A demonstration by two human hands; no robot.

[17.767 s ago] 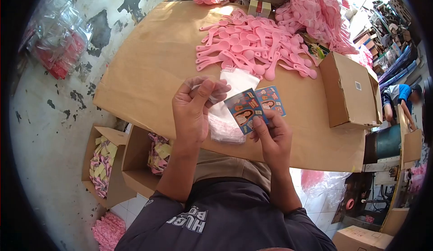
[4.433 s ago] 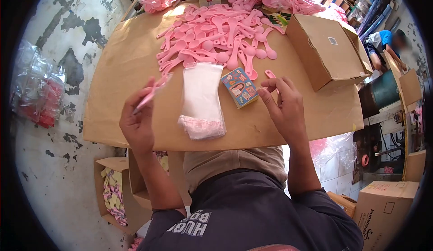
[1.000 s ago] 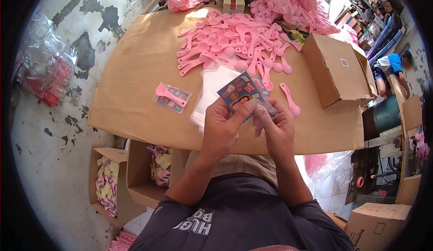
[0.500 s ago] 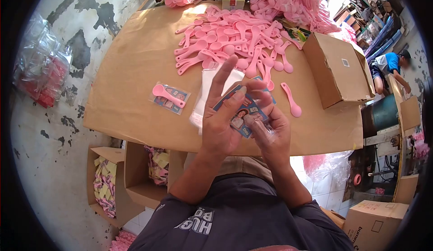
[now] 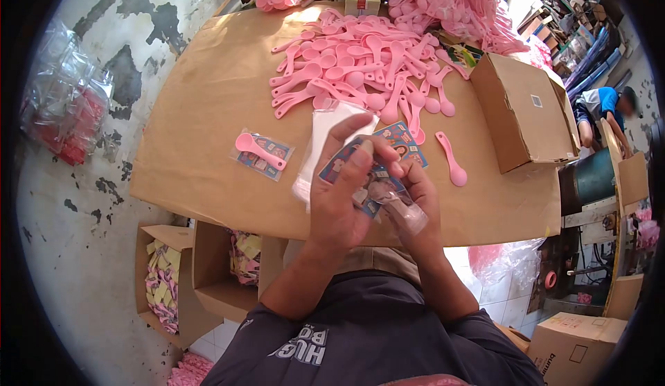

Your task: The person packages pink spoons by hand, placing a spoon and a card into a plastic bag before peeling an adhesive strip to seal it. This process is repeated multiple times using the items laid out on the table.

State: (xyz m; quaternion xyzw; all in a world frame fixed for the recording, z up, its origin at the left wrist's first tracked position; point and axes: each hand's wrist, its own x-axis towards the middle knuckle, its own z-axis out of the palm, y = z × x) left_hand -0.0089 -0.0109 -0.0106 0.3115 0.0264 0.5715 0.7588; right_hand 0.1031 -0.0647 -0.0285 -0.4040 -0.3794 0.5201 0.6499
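Note:
My left hand (image 5: 339,195) is closed on one side of a blue printed card (image 5: 370,186), its thumb across the front. My right hand (image 5: 419,206) grips the other side, with a clear plastic bag (image 5: 405,209) around the card's lower right part. Behind the hands, more blue cards (image 5: 403,138) lie beside a stack of clear bags (image 5: 329,126). A bagged card (image 5: 263,166) with a pink spoon (image 5: 260,150) on top rests to the left. One loose pink spoon (image 5: 451,161) lies to the right.
Many pink spoons (image 5: 353,60) are heaped at the table's back (image 5: 201,102). A cardboard box (image 5: 523,112) stands on the right, a yellowish block (image 5: 362,2) at the back. Open boxes (image 5: 218,275) with packets sit below left. Another person (image 5: 603,112) bends at far right.
The fingers of my left hand have curled down over the card, and my right hand has shifted slightly lower. More of the blue cards behind shows. The view has moved slightly.

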